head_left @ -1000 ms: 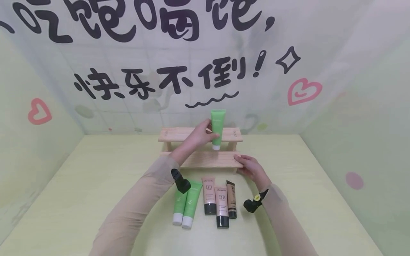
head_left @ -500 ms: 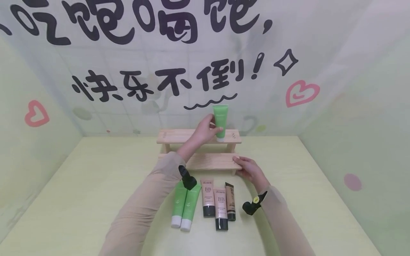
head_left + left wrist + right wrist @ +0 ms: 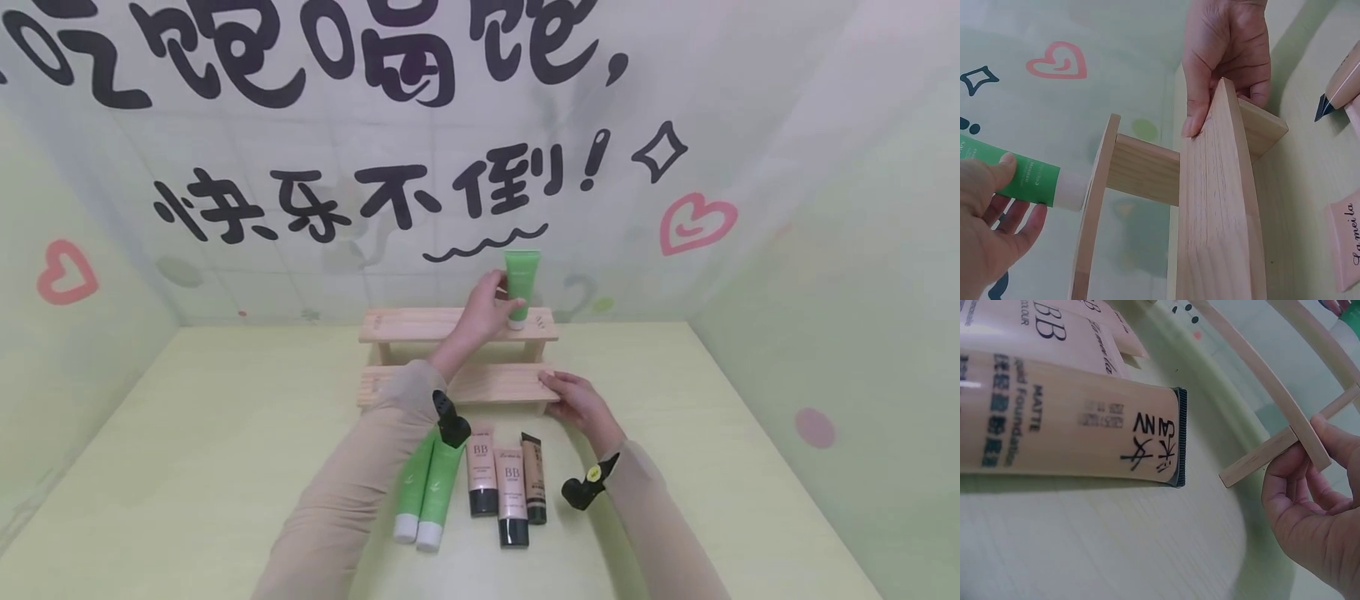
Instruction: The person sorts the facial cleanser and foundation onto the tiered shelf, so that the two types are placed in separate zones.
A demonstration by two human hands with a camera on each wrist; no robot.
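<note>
A green tube (image 3: 522,279) with a white cap stands upright, cap down, at the right end of the upper step of a two-step wooden rack (image 3: 420,327). My left hand (image 3: 486,310) grips it between thumb and fingers. In the left wrist view the tube's white cap (image 3: 1071,191) meets the edge of the upper board. My right hand (image 3: 581,402) pinches the right end of the lower step, thumb on top and fingers beneath. The right wrist view shows those curled fingers (image 3: 1288,478) under the board.
In front of the rack lie two more green tubes (image 3: 441,487), partly behind my left sleeve. Beside them are two pink BB cream tubes (image 3: 512,487) and a tan foundation tube (image 3: 534,475). A printed wall (image 3: 330,283) rises behind the rack.
My left hand has carried the green tube up and back, from in front of the upper step onto its right end. My right hand keeps its hold on the lower step.
</note>
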